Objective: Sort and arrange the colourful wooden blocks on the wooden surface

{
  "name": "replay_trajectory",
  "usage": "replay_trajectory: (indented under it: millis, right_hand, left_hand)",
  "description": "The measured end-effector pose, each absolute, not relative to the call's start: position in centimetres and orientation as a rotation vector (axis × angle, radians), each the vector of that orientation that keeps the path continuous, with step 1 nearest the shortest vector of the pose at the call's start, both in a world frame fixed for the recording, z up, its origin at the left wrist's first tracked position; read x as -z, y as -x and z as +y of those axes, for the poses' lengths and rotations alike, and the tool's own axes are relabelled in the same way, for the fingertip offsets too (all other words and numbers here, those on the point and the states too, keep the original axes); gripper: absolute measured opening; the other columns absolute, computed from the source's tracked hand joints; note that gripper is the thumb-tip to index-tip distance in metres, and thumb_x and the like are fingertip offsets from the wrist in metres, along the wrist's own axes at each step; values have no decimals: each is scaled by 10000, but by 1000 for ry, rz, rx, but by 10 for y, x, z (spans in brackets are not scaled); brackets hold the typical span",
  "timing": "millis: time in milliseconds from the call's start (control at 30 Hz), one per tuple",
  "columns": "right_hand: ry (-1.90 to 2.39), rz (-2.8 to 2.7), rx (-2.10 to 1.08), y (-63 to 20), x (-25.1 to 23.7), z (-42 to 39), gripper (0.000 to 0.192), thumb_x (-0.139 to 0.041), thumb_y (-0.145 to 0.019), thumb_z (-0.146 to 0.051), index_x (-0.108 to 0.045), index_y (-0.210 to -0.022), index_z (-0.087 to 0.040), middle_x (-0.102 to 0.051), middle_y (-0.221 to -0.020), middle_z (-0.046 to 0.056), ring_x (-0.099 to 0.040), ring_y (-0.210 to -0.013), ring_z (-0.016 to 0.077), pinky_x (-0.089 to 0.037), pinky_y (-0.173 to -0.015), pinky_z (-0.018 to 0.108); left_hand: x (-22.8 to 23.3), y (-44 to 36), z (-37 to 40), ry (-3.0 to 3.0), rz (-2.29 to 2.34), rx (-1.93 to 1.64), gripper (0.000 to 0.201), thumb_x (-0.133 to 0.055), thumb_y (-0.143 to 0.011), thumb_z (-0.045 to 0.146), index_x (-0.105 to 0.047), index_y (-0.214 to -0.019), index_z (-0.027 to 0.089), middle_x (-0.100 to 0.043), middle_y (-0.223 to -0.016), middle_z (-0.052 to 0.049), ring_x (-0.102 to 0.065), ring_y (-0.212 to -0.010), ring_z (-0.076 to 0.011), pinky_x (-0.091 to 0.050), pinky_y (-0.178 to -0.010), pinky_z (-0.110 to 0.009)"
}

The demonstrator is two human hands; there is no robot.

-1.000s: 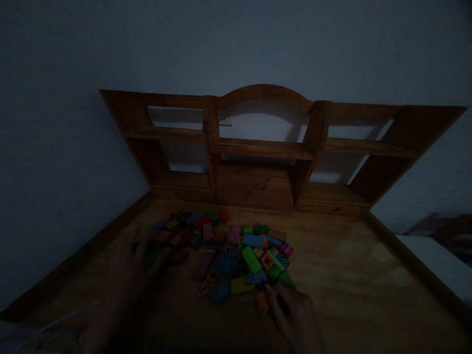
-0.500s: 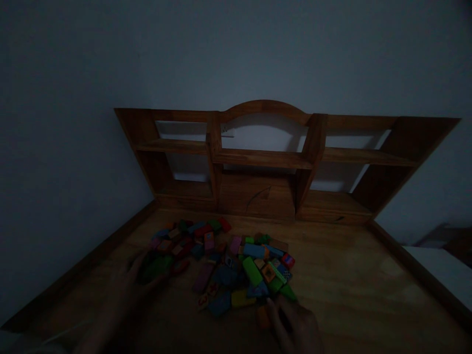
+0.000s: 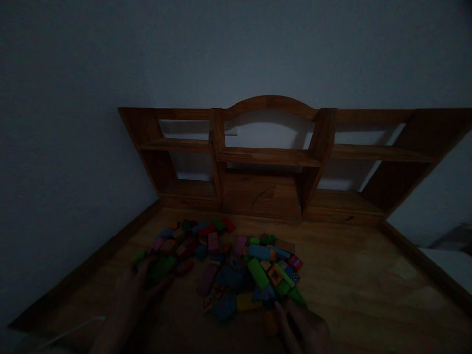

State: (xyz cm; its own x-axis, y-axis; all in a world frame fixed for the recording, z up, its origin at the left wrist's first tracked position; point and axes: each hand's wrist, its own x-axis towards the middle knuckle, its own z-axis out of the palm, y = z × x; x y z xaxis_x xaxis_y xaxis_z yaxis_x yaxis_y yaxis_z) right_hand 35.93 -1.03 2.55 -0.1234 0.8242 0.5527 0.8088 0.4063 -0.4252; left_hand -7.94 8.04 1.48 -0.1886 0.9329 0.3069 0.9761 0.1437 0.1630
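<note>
My left hand (image 3: 134, 290) reaches in at the left end of a spread of colourful toy blocks. Its thumb and fingers are apart, curved around a dark green block (image 3: 164, 268), but I cannot tell whether it grips it. A bright green block (image 3: 139, 255) lies just beyond the fingers. At the front right, my right hand (image 3: 306, 325) rests low with thumb and fingers parted, beside an orange block (image 3: 271, 323). Near it are a yellow block (image 3: 249, 302) and a long green block (image 3: 258, 274). Dim light hides the fingers' undersides.
Behind the blocks stands a wooden shelf unit (image 3: 265, 156) against the wall. The blocks lie on a wooden tabletop (image 3: 342, 275) with a raised edge at each side. A pale cord (image 3: 79, 325) runs near my left forearm. A wall socket (image 3: 230, 129) shows through the shelf.
The view has shifted slightly, so the scene sits a little further right. My left hand has drawn back a little, and the bright green block beyond it now shows. My right hand stays beside the orange block.
</note>
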Motion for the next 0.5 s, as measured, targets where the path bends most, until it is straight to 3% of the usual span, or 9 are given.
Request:
replay_trajectory:
  millis: [233,367,500]
  right_hand:
    - [1372,-1905,-77,-360,-27,-12,442,-348,-1065,-387,-657,-800,-217,-650,-635,34,-648,-543,155,-461,-528,230]
    - [1363,-1898,19,-360,-23,-9,487,-324,-1068,-388,-655,-753,-220,-649,-603,39,-634,-498,153,-445,-502,232]
    - [1370,-1853,30,-358,-23,-7,491,-345,-1061,-386,-651,-717,-217,-624,-571,31,-611,-464,142,-431,-483,225]
  left_hand:
    - [-30,78,93,1911,-2428,259,820,-565,-757,679,-568,-1359,123,-425,-1327,-237,-419,-1258,-468,-408,-1002,-545]
    - [-28,80,102,1946,-2395,302,853,-602,-680,657,-584,-1302,73,-442,-1329,-237,-440,-1240,-429,-382,-1052,-517]
    - [-25,80,98,1919,-2422,393,869,-557,-690,706,-579,-1289,77,-441,-1304,-237,-483,-1183,-423,-433,-993,-512]
